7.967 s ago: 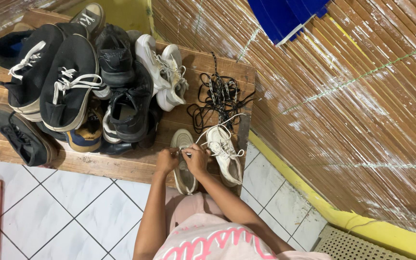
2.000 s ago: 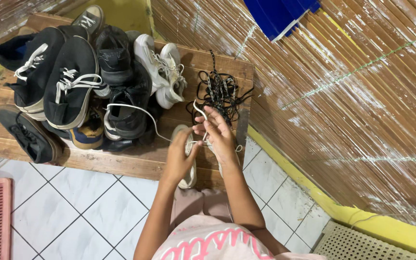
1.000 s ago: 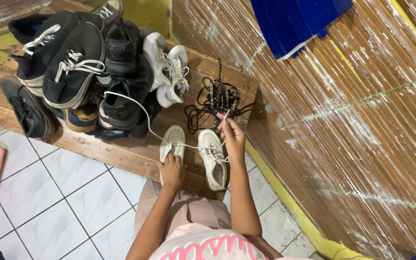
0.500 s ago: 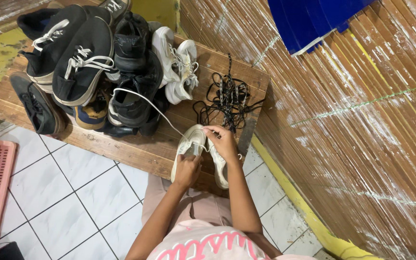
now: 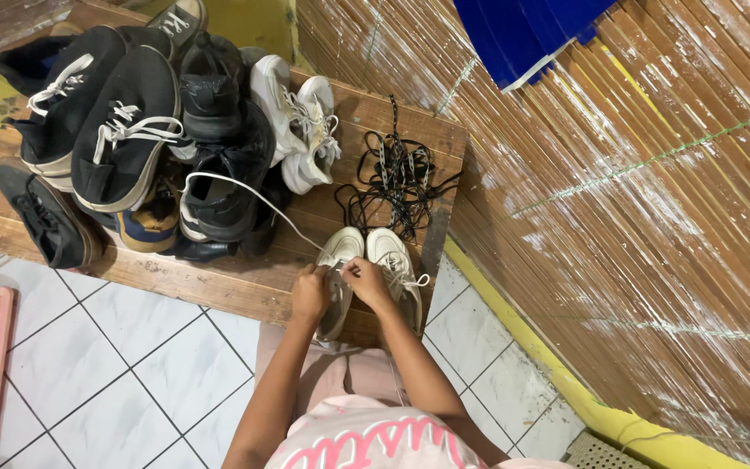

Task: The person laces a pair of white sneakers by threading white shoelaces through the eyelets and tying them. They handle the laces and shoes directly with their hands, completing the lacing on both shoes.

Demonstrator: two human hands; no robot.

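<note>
The pale cream low-top sneaker (image 5: pixel 337 271) sits at the wooden platform's (image 5: pixel 219 282) front edge, half laced. My left hand (image 5: pixel 310 293) steadies it; my right hand (image 5: pixel 366 281) pinches the long white shoelace (image 5: pixel 249 195). Upper eyelets look unthreaded.

You're working on a worn wooden table (image 5: pixel 219 282), its boards matt, scuffed and rough at the edge. On it, right at your hands, the pale shoes (image 5: pixel 366 260) look like soft matt cloth with a thin white woven lace (image 5: pixel 245 195). Behind them lies a tangle of black cord laces (image 5: pixel 397 178). At the table's far left the black shoes (image 5: pixel 123 122) are matt canvas. Below the table the floor tiles (image 5: pixel 106 365) are smooth, slightly glossy ceramic; to its right the wall (image 5: pixel 635 191) is split bamboo with a streaky sheen
</note>
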